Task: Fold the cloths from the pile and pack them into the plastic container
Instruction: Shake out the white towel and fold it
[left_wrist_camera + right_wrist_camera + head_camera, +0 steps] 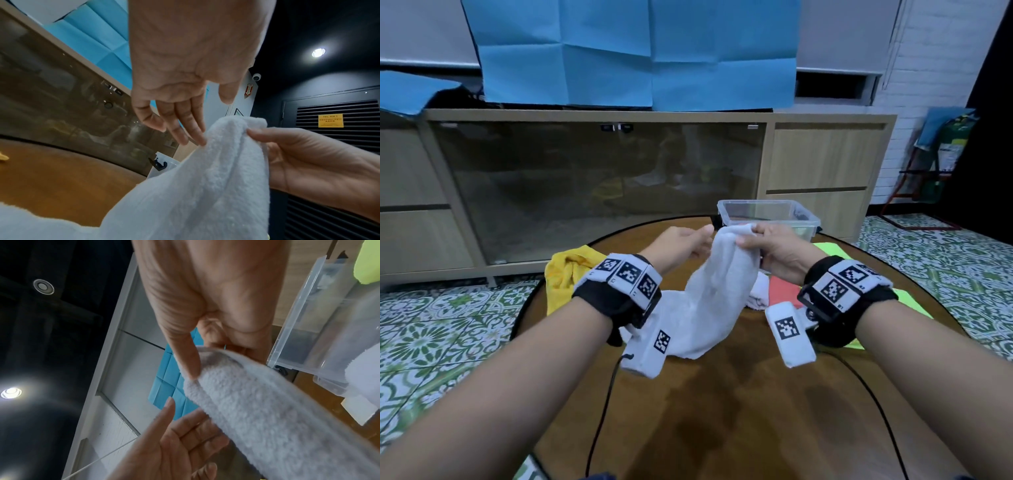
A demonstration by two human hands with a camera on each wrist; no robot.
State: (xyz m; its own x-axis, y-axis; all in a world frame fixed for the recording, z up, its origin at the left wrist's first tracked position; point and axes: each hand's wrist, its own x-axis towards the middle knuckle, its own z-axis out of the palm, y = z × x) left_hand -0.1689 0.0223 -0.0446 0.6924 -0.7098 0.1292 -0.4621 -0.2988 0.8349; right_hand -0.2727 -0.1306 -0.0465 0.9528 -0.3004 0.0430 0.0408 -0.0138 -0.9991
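Note:
A white terry cloth [714, 291] hangs lifted above the round wooden table [722, 411]. My right hand [770, 250] pinches its top corner between thumb and fingers; the cloth [257, 395] runs out from under that thumb. My left hand [688, 245] is beside the cloth with straight fingers, fingertips [197, 138] just touching the cloth [216, 178], holding nothing. The clear plastic container [770, 214] stands at the table's far edge, right behind the hands, and looks empty. More cloths lie on the table: yellow [566, 274], red [784, 291], lime green [835, 253].
A small white cloth [758, 294] lies by the red one. A black cable [602, 411] crosses the table front. Behind the table stands a low wooden cabinet [825, 161] with glass doors. Patterned floor tiles [448, 325] surround the table.

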